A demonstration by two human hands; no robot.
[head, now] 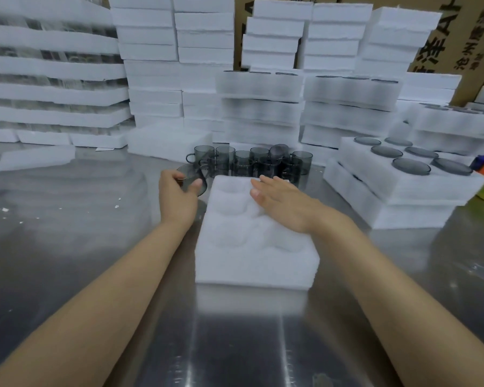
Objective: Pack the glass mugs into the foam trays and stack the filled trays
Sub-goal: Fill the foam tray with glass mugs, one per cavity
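Left hand (179, 192) grips a mug (192, 178), centre-left, probably to load it. Right hand (280, 203) lies flat (fingers straight) on the empty tray (252, 255), likely steadying it.

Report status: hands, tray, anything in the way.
Left hand grips smoky-grey glass mug. Right hand flat on empty white foam tray. Other grey mugs clustered behind tray, not blocking.

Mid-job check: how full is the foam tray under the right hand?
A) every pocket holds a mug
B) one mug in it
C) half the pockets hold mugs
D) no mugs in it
D: the foam tray shows only bare white pockets. The right hand rests flat on it, and the left hand holds a grey glass mug beside the tray, not in it.
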